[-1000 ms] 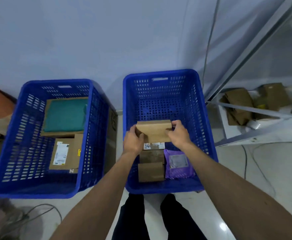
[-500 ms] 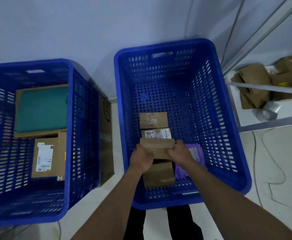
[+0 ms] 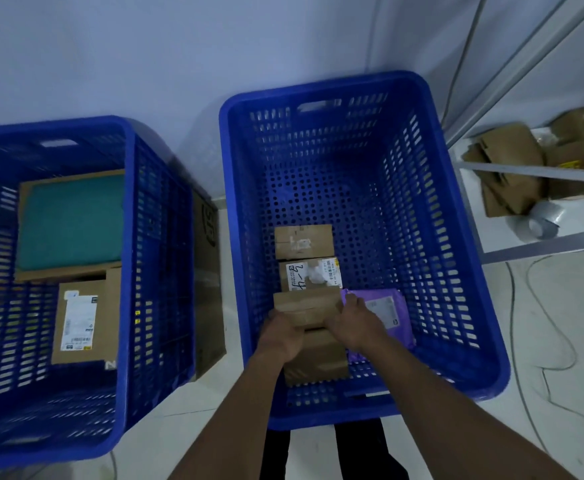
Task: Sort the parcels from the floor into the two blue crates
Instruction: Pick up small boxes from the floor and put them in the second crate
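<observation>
**Parcel down in the right crate**

Head view: a second ago I had the small brown parcel (image 3: 306, 308) up near the rim. Now it is low inside the right blue crate (image 3: 318, 93), seemingly resting on the row of boxes, with the labelled box (image 3: 309, 273) at its 12 o'clock, a plain brown box (image 3: 318, 362) at 6 and the purple mailer (image 3: 391, 313) at 3. My left hand (image 3: 281, 332) grips its left end and my right hand (image 3: 351, 327) its right end — fingers curled over the edges. I judge this placement nearly done — letting go comes next. The left blue crate (image 3: 129, 202), at 9 o'clock, holds a teal parcel (image 3: 72, 220).
</observation>
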The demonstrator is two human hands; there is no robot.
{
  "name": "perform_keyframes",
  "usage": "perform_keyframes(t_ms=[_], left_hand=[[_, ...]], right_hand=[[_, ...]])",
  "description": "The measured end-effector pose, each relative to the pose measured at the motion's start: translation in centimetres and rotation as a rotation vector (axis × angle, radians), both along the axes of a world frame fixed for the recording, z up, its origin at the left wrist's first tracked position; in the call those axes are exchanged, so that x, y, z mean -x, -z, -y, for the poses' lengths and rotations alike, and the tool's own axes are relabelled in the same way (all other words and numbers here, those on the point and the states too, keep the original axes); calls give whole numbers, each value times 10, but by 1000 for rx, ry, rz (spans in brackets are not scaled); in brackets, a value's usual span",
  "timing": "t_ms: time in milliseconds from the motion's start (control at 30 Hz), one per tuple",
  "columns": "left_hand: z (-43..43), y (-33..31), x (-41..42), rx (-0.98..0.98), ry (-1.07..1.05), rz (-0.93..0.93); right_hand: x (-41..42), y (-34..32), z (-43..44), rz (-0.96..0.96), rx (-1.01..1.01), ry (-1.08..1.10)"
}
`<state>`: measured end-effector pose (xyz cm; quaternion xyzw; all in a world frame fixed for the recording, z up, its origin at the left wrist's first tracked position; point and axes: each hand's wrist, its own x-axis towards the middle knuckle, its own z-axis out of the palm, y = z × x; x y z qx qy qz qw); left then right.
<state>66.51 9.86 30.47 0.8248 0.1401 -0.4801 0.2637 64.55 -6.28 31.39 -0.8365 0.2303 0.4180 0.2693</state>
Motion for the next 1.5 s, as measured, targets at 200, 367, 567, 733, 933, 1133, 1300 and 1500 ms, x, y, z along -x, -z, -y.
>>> perform_keyframes(t_ms=[200, 367, 567, 733, 933, 1133, 1300, 1500], left_hand=[[0, -54, 18, -75, -6, 56], [4, -116, 36, -103, -37, 113], [12, -176, 77, -165, -89, 138], [27, -201, 108, -175, 29, 194], [34, -209, 147, -184, 270, 276], [31, -199, 186, -65, 451, 382], [45, -182, 233, 37, 546, 416], [68, -164, 275, 56, 581, 332]], right_hand=[[29, -55, 24, -7, 21, 0], [54, -111, 53, 17, 19, 27], [74, -163, 66, 78, 51, -77], [93, -194, 67, 162, 112, -288], [129, -205, 70, 261, 153, -398], [194, -220, 67, 308, 312, -578], [259, -206, 75, 249, 342, -539], [323, -193, 109, 141, 325, -353]])
